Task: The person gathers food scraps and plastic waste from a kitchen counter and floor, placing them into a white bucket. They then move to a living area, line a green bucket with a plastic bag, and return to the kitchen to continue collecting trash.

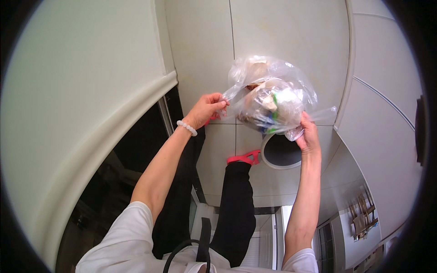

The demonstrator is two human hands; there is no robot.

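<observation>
A clear plastic bag (pixel 273 95) full of mixed rubbish hangs between my hands, over the tiled floor. Inside it I make out pale wrappers, green and blue pieces and something brown. My left hand (pixel 211 106) pinches one twisted corner of the bag. On the other side, my right hand (pixel 309 133) grips the gathered plastic, and a loose end sticks out past the fingers. Just below the bag stands a round bin (pixel 281 152) with a pale rim and a dark inside. The bag and my right hand cover part of its rim.
Pale floor tiles (pixel 201 44) lie beneath. To the left runs a counter with a rounded edge (pixel 112 129) above dark cabinet fronts (pixel 136 136). White panels (pixel 382 68) line the right side. A red slipper (pixel 244 158) is beside the bin. Utensils (pixel 363 218) hang at lower right.
</observation>
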